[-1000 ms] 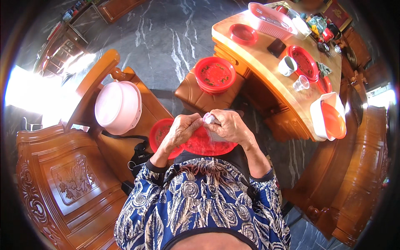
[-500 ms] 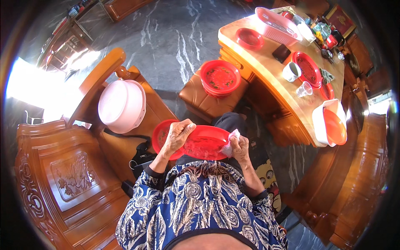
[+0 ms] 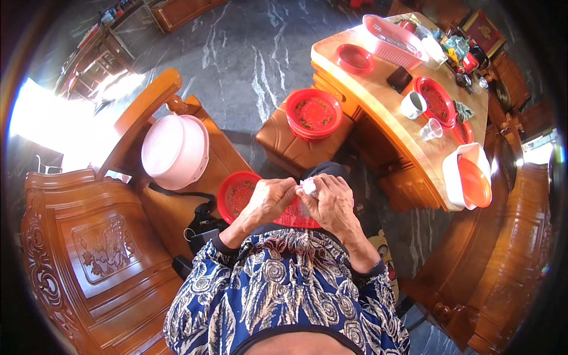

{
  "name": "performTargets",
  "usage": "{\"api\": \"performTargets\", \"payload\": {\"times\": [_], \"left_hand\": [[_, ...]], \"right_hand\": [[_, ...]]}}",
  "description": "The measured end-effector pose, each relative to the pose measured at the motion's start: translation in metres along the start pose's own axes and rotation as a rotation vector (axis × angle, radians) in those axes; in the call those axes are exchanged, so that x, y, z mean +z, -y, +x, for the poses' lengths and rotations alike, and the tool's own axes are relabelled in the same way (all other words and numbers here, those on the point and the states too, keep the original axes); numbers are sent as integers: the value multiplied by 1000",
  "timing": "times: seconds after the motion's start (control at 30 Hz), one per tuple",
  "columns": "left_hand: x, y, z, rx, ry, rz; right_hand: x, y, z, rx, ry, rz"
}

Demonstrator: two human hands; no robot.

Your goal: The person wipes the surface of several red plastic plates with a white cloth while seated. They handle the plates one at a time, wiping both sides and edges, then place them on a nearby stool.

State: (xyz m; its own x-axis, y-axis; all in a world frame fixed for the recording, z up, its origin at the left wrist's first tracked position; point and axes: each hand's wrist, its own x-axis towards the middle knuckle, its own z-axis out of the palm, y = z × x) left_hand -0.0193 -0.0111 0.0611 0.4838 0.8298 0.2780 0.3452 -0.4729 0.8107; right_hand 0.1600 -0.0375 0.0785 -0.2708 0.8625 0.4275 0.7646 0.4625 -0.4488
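Observation:
Over my lap lies a red plate (image 3: 294, 219), mostly covered by my hands. My left hand (image 3: 267, 200) is closed at its far rim, thumb side toward the middle. Closed round a bunched pale pink-white cloth (image 3: 309, 187), my right hand (image 3: 332, 201) meets the left one at that rim. The two hands nearly touch. Just left of them, partly behind my left wrist, a red patterned plate (image 3: 238, 194) rests on the bench seat.
A brown padded stool (image 3: 278, 137) bears a stack of red plates (image 3: 313, 114) ahead. Left of me, a pink basin (image 3: 174, 151) sits on the wooden bench (image 3: 228, 163). The table (image 3: 387, 109) at right holds plates, a mug (image 3: 413, 105), a plastic cup (image 3: 431, 129) and a white basket (image 3: 467, 176).
My right hand with the cloth has moved left along the plate's rim to meet my left hand. My left hand has shifted slightly right, and the plate now tilts differently.

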Motion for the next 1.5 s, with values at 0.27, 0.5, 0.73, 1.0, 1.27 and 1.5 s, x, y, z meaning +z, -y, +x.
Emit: {"api": "performTargets", "payload": {"times": [0.27,0.5,0.73,1.0,1.27,1.5], "left_hand": [[-5,15,-14,-167,-32,-218],[-10,46,-22,-209,-88,-352],[-35,25,13,-194,33,-368],[-9,35,19,-145,-40,-264],[-1,10,13,-192,21,-184],[-2,11,11,-172,123,-418]], "right_hand": [[27,-29,-36,208,-144,256],[67,-46,-81,493,-324,738],[44,-61,-55,467,-166,644],[0,-71,-28,359,138,980],[-8,-66,-11,480,398,999],[-11,-23,31,265,434,215]]}}
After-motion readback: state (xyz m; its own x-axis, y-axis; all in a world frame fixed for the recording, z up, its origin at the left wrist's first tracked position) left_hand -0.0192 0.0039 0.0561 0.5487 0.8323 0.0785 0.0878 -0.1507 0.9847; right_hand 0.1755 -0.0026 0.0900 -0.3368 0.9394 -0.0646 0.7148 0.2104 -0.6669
